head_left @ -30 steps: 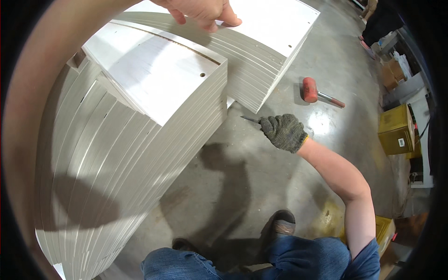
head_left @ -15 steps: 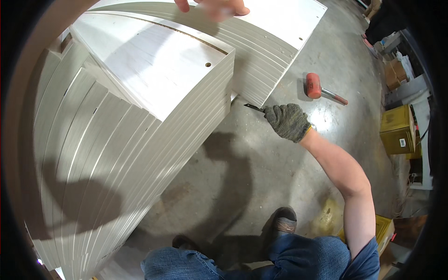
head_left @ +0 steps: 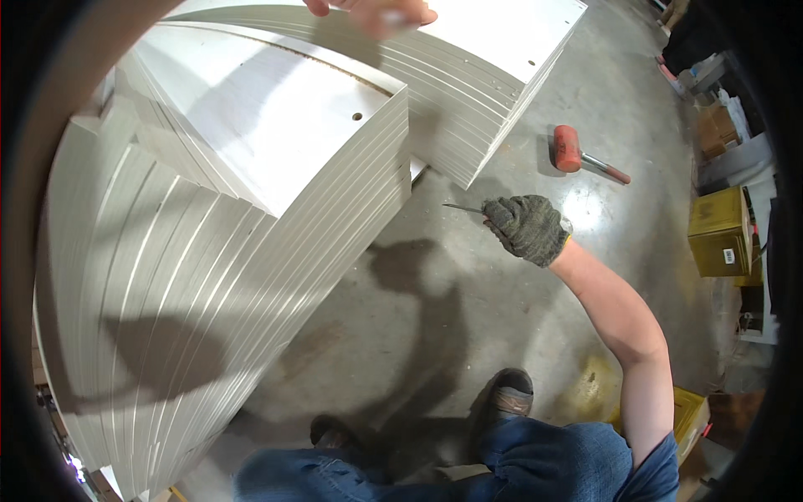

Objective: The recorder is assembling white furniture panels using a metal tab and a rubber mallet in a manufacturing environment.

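Note:
In my gloved right hand [head_left: 527, 230] is a knife [head_left: 462, 207]. The fingers wrap round its handle and hide it; the thin dark blade points left, above the floor. Left of it stands a tall stack of white panels [head_left: 276, 125] with a round hole near the top panel's corner. Behind it, a second stack of white panels [head_left: 502, 50] ends just above my hand. The blade touches neither stack. A bare hand [head_left: 385, 15], partly blurred, reaches in from the upper edge over the panels; its arm is out of frame. My left hand cannot be made out.
A red mallet [head_left: 567, 149] lies on the concrete floor [head_left: 376, 335], beyond my right hand. Yellow boxes [head_left: 718, 233] and a cardboard carton [head_left: 718, 130] line the right side. Another person's dark-clothed leg [head_left: 698, 38] shows at the upper right. My shoes are below.
My right hand has shifted slightly right and down with the knife. The blade has turned so that its thin edge shows, farther from the panel corner. The view has shifted slightly.

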Demonstrator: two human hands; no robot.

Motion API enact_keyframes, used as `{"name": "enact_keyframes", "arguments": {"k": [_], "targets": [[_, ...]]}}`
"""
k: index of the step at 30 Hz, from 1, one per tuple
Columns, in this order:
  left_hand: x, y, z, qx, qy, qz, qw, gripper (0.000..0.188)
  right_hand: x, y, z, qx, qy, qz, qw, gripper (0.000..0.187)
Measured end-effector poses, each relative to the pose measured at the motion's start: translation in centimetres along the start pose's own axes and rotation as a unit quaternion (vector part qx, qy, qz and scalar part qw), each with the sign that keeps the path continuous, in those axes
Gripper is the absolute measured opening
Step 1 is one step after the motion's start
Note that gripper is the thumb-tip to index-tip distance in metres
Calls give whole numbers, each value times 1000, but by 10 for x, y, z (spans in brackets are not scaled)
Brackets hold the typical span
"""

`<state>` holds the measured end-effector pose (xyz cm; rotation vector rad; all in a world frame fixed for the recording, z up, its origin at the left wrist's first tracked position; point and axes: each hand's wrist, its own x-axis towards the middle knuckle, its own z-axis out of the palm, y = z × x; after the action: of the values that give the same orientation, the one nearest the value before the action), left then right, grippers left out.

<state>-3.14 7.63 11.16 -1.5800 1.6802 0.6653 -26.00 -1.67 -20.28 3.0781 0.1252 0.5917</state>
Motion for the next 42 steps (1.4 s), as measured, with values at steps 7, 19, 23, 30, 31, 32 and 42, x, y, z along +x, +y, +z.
{"name": "enact_keyframes", "arguments": {"k": [7,19,23,30,31,32,42], "targets": [[-1,35,-4,70,47,-29,996,47,-13,-1,25,22,16,35,999,19],[43,172,85,140,467,24,873,11,-17,8,38,205,128,116,963,18],[139,197,166,-610,361,-89,700,32,-2,13,36,82,79,46,992,17],[243,183,202,-894,351,-137,241,45,4,12,13,60,-3,-1,998,23],[246,180,197,-893,373,-104,231,46,6,13,11,88,-4,-2,996,23],[249,179,195,-895,372,-102,225,46,6,13,10,117,-6,-3,993,22],[255,164,201,-918,382,-51,98,37,13,15,-9,113,-37,34,992,20]]}}
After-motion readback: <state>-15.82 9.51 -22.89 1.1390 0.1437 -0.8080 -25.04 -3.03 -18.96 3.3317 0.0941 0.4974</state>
